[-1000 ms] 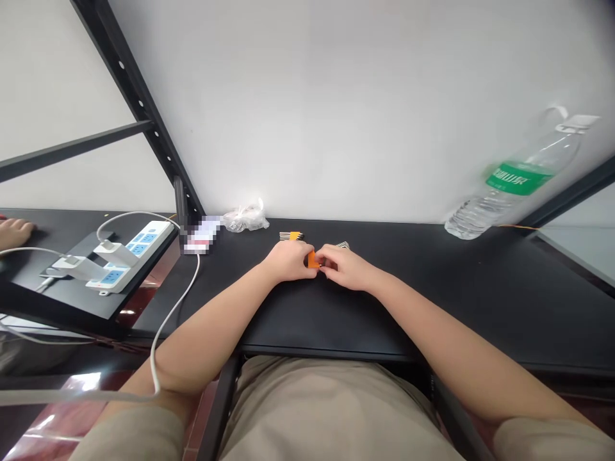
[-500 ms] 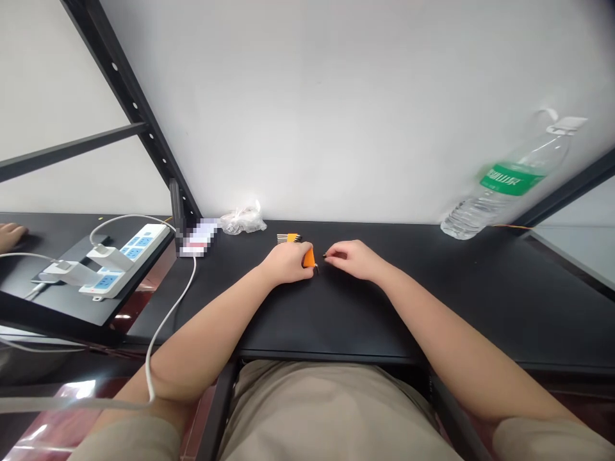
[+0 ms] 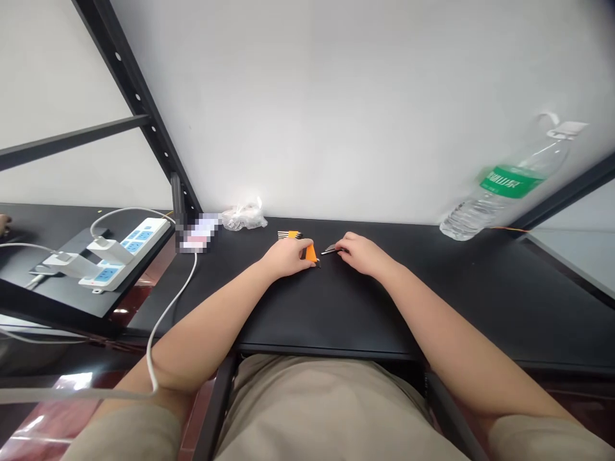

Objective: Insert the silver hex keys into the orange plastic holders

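Observation:
My left hand (image 3: 287, 257) is closed round an orange and black hex key holder (image 3: 310, 253), low over the black tabletop. Several thin metal key shafts stick out to the left beyond the knuckles, and the hand hides much of the holder. A short way to the right, the fingers of my right hand (image 3: 358, 251) pinch a slim, silvery hex key (image 3: 328, 250). Its free end points left at the holder, with a small gap between them.
A crumpled clear plastic bag (image 3: 244, 215) lies by the wall, next to a blurred-out card (image 3: 199, 232). To the left are a white power strip (image 3: 150, 235) with plugged-in chargers and a white cable (image 3: 175, 301). A water bottle (image 3: 512, 182) stands at the right. Another person's hand (image 3: 4, 224) shows at the far left.
My right hand has shifted slightly, and more of the silvery hex key now shows between its fingers. My left hand stays on the holder. The other person's hand has moved left, mostly out of view.

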Action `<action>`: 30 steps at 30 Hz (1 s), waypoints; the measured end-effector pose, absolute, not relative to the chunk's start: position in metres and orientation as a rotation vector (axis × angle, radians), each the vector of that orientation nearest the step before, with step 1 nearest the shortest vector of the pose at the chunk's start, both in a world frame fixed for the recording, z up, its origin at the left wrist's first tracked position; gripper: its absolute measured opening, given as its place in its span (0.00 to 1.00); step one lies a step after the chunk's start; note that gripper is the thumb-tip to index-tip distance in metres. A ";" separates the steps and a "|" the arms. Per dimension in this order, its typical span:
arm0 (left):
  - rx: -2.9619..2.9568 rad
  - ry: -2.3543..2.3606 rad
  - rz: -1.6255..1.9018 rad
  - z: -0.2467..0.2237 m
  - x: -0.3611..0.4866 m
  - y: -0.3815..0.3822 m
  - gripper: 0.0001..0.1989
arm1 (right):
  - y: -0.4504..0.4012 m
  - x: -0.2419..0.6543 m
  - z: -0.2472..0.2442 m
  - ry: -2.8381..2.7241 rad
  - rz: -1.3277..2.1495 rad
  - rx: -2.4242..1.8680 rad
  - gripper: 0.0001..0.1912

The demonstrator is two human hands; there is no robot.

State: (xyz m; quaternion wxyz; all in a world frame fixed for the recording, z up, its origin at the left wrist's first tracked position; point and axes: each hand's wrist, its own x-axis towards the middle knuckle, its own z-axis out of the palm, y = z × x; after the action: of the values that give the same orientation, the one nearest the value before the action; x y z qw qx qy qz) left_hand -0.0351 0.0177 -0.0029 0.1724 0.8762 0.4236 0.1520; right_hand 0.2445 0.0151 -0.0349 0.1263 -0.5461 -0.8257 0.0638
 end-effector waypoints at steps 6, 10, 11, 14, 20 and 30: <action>2.446 1.312 0.419 -0.009 -0.032 0.021 0.16 | 0.006 0.234 -0.027 -2.460 0.279 -1.715 0.06; 2.470 1.321 0.432 -0.012 -0.032 0.022 0.17 | 0.000 0.225 -0.021 -2.505 0.335 -1.594 0.07; 2.485 1.318 0.435 -0.012 -0.032 0.022 0.16 | -0.001 0.224 -0.020 -2.502 0.353 -1.551 0.06; 2.534 1.299 0.443 -0.013 -0.032 0.021 0.15 | -0.002 0.221 -0.020 -2.501 0.393 -1.439 0.04; 2.572 1.292 0.459 -0.012 -0.031 0.019 0.14 | -0.005 0.220 -0.019 -2.482 0.417 -1.323 0.06; 2.558 1.293 0.425 -0.010 -0.032 0.019 0.14 | -0.004 0.229 -0.016 -2.459 0.470 -1.308 0.11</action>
State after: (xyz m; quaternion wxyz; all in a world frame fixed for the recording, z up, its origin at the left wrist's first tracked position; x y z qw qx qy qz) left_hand -0.0322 0.0187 -0.0101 0.1218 0.8763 0.4428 0.1457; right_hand 0.2291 -0.0036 -0.0156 0.1578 -0.4573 -0.8596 0.1645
